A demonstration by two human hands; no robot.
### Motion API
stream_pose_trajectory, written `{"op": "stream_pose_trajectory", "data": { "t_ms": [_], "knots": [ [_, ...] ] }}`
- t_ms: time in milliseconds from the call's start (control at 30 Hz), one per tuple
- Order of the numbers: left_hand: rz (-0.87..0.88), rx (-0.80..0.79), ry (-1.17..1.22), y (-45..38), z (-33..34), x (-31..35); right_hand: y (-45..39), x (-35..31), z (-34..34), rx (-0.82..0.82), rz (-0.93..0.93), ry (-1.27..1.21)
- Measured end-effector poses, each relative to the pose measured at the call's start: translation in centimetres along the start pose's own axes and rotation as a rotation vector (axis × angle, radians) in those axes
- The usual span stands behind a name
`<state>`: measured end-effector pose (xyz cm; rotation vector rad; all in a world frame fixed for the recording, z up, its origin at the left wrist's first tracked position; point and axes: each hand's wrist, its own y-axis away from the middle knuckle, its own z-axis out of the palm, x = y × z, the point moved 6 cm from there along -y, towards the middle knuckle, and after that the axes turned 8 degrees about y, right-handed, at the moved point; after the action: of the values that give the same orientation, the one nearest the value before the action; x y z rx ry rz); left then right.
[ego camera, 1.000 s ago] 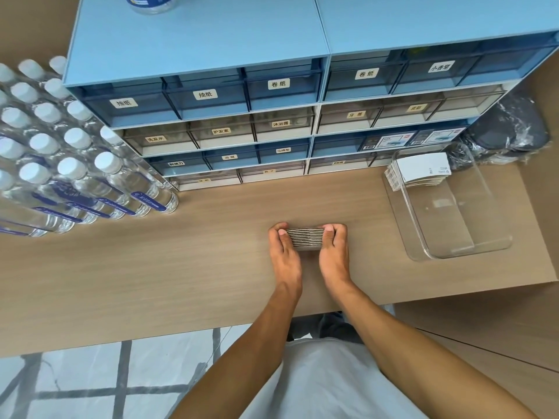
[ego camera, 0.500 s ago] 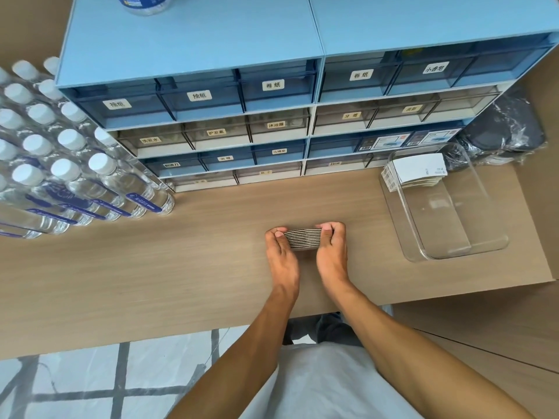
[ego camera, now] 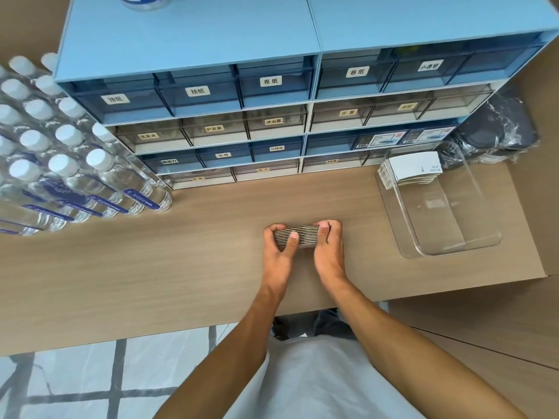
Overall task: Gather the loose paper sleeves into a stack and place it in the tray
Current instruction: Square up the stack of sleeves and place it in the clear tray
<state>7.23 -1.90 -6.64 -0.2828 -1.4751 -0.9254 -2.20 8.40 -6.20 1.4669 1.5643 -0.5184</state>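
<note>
A stack of paper sleeves stands on edge on the wooden desk, squeezed between both hands. My left hand grips its left end, thumb across the front. My right hand presses the right end, fingers curled over the top. A clear plastic tray sits to the right on the desk. Another stack of white sleeves lies in the tray's far end; the near end is bare.
Blue drawer cabinets with labelled drawers fill the back of the desk. Packed water bottles lie at the left. A dark object in plastic wrap sits behind the tray. The desk's front edge runs below my wrists.
My hands have tightened on the stack; the left thumb has come across its front. The stack stays at the same spot on the desk.
</note>
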Motion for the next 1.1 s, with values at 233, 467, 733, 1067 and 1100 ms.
{"op": "stream_pose_trajectory", "data": {
  "t_ms": [233, 467, 733, 1067, 1100],
  "knots": [
    [0.028, -0.078, -0.166, 0.3, -0.1, 1.2, 0.0, 0.0, 0.0, 0.004, 0.0, -0.033],
    [0.02, -0.086, -0.105, 0.0, -0.8, 2.3, 0.2, -0.3, -0.7, -0.004, 0.048, -0.101],
    [-0.183, 0.039, 0.41, 0.1, -0.6, 4.3, 1.1, -2.2, -3.3, -0.244, 0.186, -0.614],
    [-0.344, -0.012, 0.777, 2.6, 9.0, 7.3, 2.0, -5.4, -9.3, -0.254, 0.108, -1.081],
    [-0.347, -0.007, 0.777, 2.7, 10.1, 7.5, 1.6, -5.2, -10.3, -0.235, 0.089, -1.06]
  ]
}}
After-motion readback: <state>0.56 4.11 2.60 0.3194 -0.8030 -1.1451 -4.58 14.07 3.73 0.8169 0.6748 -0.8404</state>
